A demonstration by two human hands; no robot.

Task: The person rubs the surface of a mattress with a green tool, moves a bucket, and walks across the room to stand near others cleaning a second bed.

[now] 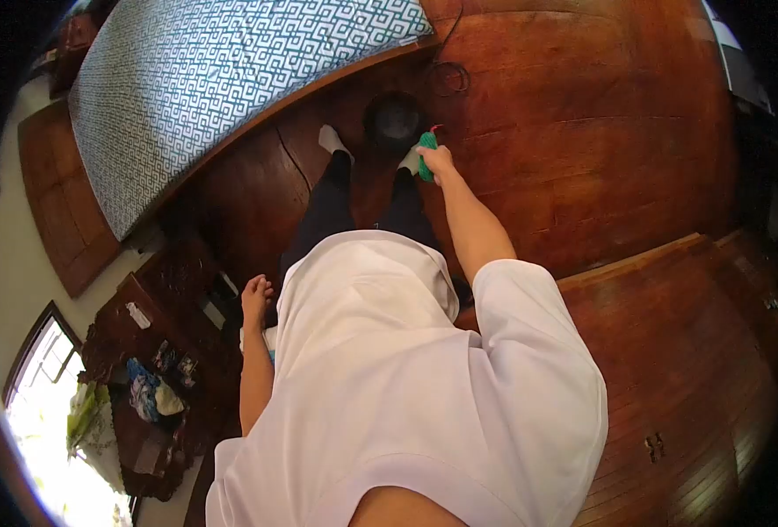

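Observation:
My right hand [439, 164] is wrapped round a green bottle-like thing [426, 158] with a thin red piece at its top; its exact kind is too small to make out. It is held low, beside my right foot in a light sock [411, 161]. Close to it on the floor sits a dark round bowl-like vessel [393, 120]. My left hand [256, 299] hangs at my left side, fingers loosely bent and apart, with nothing visible in it. Part of a white and blue thing [271, 341] shows between my left forearm and shirt.
Ahead stands a bed with a patterned blue-white cover [257, 70] and a wooden edge. A dark cable [450, 79] lies on the wooden floor [573, 132]. To the left, carved dark furniture [112, 351] bears cloths [147, 391]. A wooden platform [670, 351] is at the right.

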